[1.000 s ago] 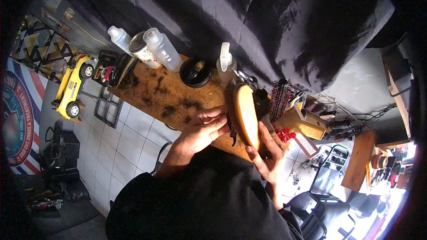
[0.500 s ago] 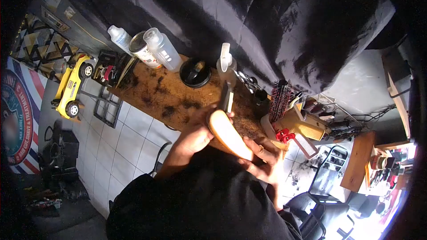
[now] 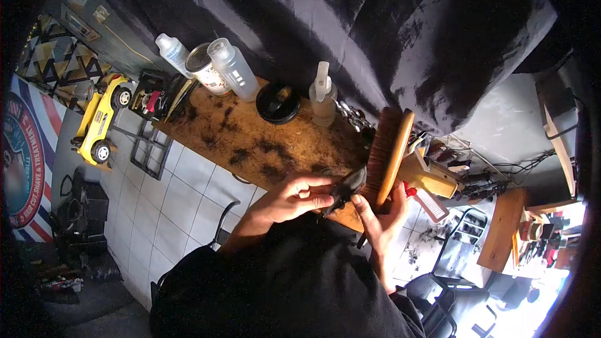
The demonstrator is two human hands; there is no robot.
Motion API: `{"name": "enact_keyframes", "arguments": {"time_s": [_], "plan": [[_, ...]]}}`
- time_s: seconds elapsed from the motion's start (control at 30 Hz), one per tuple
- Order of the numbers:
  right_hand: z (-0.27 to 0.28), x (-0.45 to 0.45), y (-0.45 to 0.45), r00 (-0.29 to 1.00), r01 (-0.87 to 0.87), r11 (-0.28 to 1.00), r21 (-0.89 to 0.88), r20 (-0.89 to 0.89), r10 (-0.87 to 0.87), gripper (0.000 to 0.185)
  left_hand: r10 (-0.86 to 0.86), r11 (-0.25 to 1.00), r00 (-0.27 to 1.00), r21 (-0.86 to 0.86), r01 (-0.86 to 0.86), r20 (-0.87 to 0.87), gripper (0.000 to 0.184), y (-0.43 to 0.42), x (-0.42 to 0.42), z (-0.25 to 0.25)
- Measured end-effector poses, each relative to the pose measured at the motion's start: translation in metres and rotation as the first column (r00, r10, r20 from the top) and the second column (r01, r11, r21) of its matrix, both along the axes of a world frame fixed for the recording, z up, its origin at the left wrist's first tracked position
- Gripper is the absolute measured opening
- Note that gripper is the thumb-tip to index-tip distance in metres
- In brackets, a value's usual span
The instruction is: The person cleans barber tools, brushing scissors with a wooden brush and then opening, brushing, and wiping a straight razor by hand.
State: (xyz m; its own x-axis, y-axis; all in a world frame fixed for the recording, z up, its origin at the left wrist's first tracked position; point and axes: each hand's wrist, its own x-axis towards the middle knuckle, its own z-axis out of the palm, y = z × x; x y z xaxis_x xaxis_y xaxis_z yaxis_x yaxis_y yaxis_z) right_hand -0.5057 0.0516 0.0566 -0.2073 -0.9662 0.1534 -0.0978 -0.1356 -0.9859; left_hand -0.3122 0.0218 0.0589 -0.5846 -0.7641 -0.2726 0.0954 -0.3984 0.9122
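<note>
My left hand [image 3: 293, 199] pinches a black handheld tool [image 3: 350, 184], shaped like a hair clipper, between thumb and fingers. Its far end and details are dark. My right hand [image 3: 383, 216] grips the lower end of a wooden brush [image 3: 399, 159] with dark bristles. The brush stands tilted upward, bristles facing left toward the black tool. My right thumb is at the lower end of that tool; whether it presses on it I cannot tell. Both hands are over the front edge of the wooden table [image 3: 219, 131], which has dark hair scattered on it.
A black bowl [image 3: 277, 103], a spray bottle [image 3: 323, 97], a clear bottle [image 3: 233, 70] and a can [image 3: 206, 67] stand along the back. A comb [image 3: 432, 205] is at right, beside a yellowish box [image 3: 429, 175]. A yellow toy car [image 3: 100, 119] is at left.
The brush has swung from lying across between both hands to standing upright at the right, in my right hand alone. The black tool now shows between my hands.
</note>
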Motion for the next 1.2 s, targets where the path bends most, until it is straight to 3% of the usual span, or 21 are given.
{"name": "enact_keyframes", "arguments": {"time_s": [0.07, 0.13, 0.17, 0.2, 0.23, 0.37, 0.43, 0.5, 0.57, 0.63, 0.7, 0.77, 0.83, 0.87, 0.9, 0.97, 1.0, 1.07, 1.17, 1.2], "plan": [[0.000, 0.000, 0.001, 0.995, -0.042, 0.986, 0.159, 0.093, 0.027, 0.042, -0.030, 0.999, 0.999, -0.032, 0.028, -0.044, 0.040, 0.003, -0.004, -0.003], [-0.007, 0.003, 0.005, 0.989, -0.029, 0.991, 0.129, 0.146, 0.010, 0.041, 0.100, 0.995, 0.984, -0.031, -0.096, 0.149, 0.038, 0.007, -0.008, 0.003], [-0.010, 0.003, 0.006, 0.980, -0.011, 0.995, 0.099, 0.199, -0.009, 0.041, 0.096, 0.995, 0.985, -0.031, -0.092, 0.147, 0.038, 0.006, -0.008, 0.002], [-0.010, 0.001, 0.007, 0.981, -0.032, 0.981, 0.190, 0.193, -0.006, 0.042, 0.045, 0.999, 0.997, 0.022, -0.047, 0.066, 0.037, 0.004, -0.007, 0.000], [-0.010, 0.002, 0.006, 0.981, -0.027, 0.981, 0.190, 0.193, -0.010, 0.042, -0.002, 0.998, 1.000, 0.070, 0.003, -0.016, 0.036, 0.002, -0.006, -0.001], [-0.009, 0.002, -0.001, 0.970, -0.028, 0.998, 0.057, 0.244, 0.014, 0.046, -0.052, 0.998, 0.998, 0.035, 0.051, 0.035, 0.034, 0.003, -0.005, 0.002], [-0.014, 0.001, -0.001, 0.967, 0.030, 0.998, 0.047, 0.250, -0.041, 0.049, -0.081, 0.962, 0.964, 0.232, 0.141, -0.251, 0.035, 0.008, -0.007, -0.006], [-0.014, 0.001, -0.002, 0.954, 0.068, 0.993, 0.096, 0.287, -0.093, 0.050, -0.142, 0.954, 0.930, 0.204, 0.220, -0.339, 0.041, 0.009, -0.008, -0.007], [-0.016, 0.002, -0.005, 0.950, 0.123, 0.992, -0.015, 0.292, -0.113, 0.033, -0.079, 0.972, 0.931, 0.181, 0.151, -0.356, 0.039, 0.010, -0.008, -0.010], [-0.017, 0.000, -0.002, 0.937, 0.128, 0.992, 0.024, 0.324, -0.128, 0.032, 0.055, 0.973, 0.903, 0.228, 0.048, -0.426, 0.036, 0.011, -0.007, -0.017], [-0.027, -0.004, -0.005, 0.975, 0.166, 0.985, -0.054, 0.158, -0.156, 0.032, 0.085, 0.973, 0.907, 0.230, 0.013, -0.413, 0.031, 0.010, -0.004, -0.016], [-0.016, -0.004, -0.001, 0.985, 0.139, 0.990, -0.030, 0.103, -0.135, 0.037, 0.116, 0.978, 0.889, 0.207, -0.024, -0.443, 0.029, 0.007, -0.003, -0.018], [0.000, 0.000, 0.009, 0.984, 0.019, 0.991, 0.133, 0.176, -0.042, 0.073, 0.118, 0.980, 0.892, 0.196, -0.033, -0.437, 0.025, 0.005, -0.002, -0.012], [-0.015, -0.010, 0.014, 0.969, -0.100, 0.968, 0.229, 0.244, 0.043, 0.075, 0.159, 0.975, 0.902, 0.205, -0.081, -0.401, 0.025, 0.005, -0.002, -0.007], [-0.019, -0.006, 0.012, 0.995, -0.055, 0.992, -0.114, 0.073, 0.064, 0.057, 0.202, 0.969, 0.909, 0.213, -0.129, -0.365, 0.027, 0.005, 0.000, -0.004], [-0.019, -0.018, 0.004, 0.946, -0.266, 0.963, 0.035, -0.185, 0.268, 0.039, 0.135, 0.982, 0.914, 0.174, -0.073, -0.383, 0.029, 0.001, 0.006, -0.019], [-0.014, -0.021, 0.003, 0.892, -0.306, 0.949, -0.069, -0.370, 0.261, 0.038, 0.170, 0.983, 0.925, 0.124, -0.135, -0.340, 0.030, 0.001, 0.008, -0.025], [-0.015, -0.018, 0.002, 0.859, -0.385, 0.918, -0.095, -0.402, 0.318, 0.045, 0.238, 0.971, 0.953, 0.051, -0.233, -0.189, 0.031, -0.001, 0.011, -0.021], [-0.013, -0.017, 0.002, 0.847, -0.381, 0.915, -0.131, -0.447, 0.288, 0.047, 0.240, 0.971, 0.938, 0.046, -0.235, -0.250, 0.032, -0.002, 0.018, -0.026], [-0.007, -0.016, 0.001, 0.845, -0.289, 0.950, -0.121, -0.499, 0.194, 0.046, 0.240, 0.971, 0.938, 0.047, -0.235, -0.250, 0.032, -0.002, 0.020, -0.028]]}}
